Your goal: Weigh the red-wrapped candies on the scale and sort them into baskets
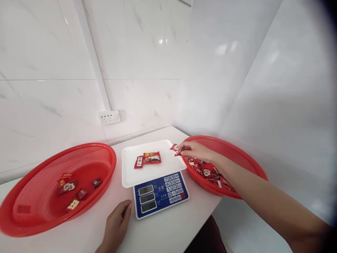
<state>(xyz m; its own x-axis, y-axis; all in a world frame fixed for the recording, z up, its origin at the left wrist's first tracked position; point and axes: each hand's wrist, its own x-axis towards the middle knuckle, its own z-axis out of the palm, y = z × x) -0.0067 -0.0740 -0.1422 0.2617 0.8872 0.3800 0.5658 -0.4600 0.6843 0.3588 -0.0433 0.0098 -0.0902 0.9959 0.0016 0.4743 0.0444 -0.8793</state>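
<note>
- Read the clock from the person's seat, centred on the white weighing plate (168, 170), with twelve towards the tiled wall.
- At two o'clock, the right hand (194, 151) pinches a small red packet (176, 149) between thumb and fingertips, palm down. The packet shows at the plate's edge; I can't tell whether it touches.
- At seven o'clock, the left hand (117, 221) is loosely closed, fingers curled in, near the lower corner of the scale. I see nothing in its curl.
- On the plate lie two more: a larger red packet (152, 158) near the middle, and a smaller packet (139, 162) against it at nine o'clock.
- The blue keypad panel (162, 196) sits at six o'clock, its displays too dim for me to read.
- At three o'clock, under the right forearm, the right basket (254, 167) holds many red packets.
- Between eight and nine, the left basket (112, 158) holds a few.
- Both red baskets and the scale stand on a white table (155, 233).
</note>
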